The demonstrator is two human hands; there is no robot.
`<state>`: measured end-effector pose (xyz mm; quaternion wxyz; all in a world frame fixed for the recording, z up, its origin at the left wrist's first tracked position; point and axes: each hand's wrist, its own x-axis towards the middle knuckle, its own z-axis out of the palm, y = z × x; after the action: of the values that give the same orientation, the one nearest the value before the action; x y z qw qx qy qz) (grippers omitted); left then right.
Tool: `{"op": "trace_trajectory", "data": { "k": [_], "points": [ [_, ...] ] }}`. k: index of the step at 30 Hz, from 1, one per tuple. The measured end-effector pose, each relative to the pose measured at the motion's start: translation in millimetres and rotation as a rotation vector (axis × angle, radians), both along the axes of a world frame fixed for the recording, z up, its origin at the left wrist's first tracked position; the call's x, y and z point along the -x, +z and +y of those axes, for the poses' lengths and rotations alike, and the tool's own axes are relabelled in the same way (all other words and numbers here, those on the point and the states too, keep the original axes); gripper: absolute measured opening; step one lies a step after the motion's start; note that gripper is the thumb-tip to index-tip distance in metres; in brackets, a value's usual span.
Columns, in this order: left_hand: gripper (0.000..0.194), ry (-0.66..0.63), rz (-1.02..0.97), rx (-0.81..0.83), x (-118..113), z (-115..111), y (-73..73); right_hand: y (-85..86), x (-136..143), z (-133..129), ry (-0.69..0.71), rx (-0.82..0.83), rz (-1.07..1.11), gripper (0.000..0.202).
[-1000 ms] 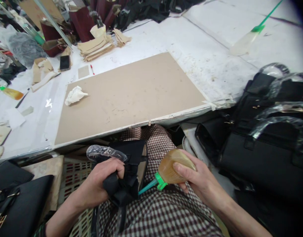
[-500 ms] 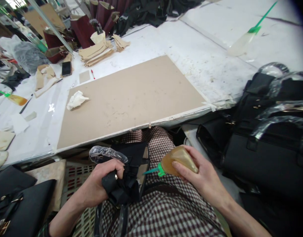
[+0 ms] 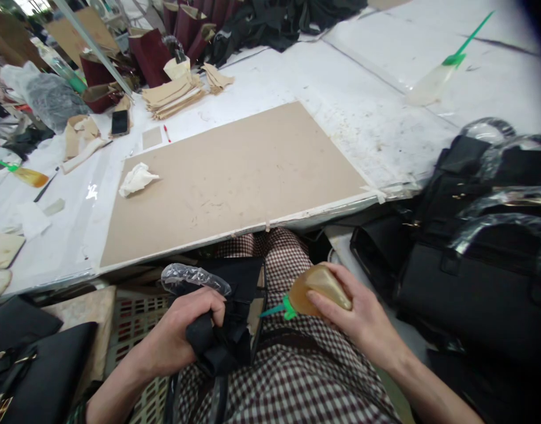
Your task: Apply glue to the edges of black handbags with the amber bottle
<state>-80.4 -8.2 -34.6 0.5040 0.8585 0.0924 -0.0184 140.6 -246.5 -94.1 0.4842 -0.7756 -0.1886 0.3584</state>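
Bottle (image 3: 318, 284) tilted, nozzle (image 3: 274, 310) pointing left

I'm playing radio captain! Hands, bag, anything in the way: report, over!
Left hand gripping black bag. Right hand holding amber bottle, nozzle at bag's edge, contact unclear. White tissue on board, away from both hands.

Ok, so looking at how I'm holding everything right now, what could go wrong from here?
Two risks stand out. The right hand holds the amber bottle over the checked cloth, so a drip could stain it. The nozzle points at the black bag's open edge, close to dark material bunched in the left hand; too hard a squeeze might smear that material.
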Motion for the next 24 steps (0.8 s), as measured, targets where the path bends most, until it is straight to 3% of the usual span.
{"op": "trace_trajectory", "data": {
  "k": [4,8,16,20,24],
  "points": [
    [0.021,-0.017,0.002,-0.003,0,0,0.6,3.0,3,-9,0.011,-0.049,0.286,0.052],
    [0.02,-0.012,0.007,0.004,-1,0,1.7,-3.6,5,-10,-0.008,-0.115,0.404,0.049],
    [0.019,0.016,0.033,0.009,-3,2,3.2,-26.6,-4,2,-0.125,-0.016,0.174,0.06],
    [0.018,0.041,0.045,0.027,-2,3,4.2,-32.8,-5,-4,-0.187,-0.053,0.075,0.061],
    [0.018,0.072,0.062,0.043,-3,4,4.5,-32.5,-1,-6,-0.23,-0.147,0.128,0.053]
  ]
}}
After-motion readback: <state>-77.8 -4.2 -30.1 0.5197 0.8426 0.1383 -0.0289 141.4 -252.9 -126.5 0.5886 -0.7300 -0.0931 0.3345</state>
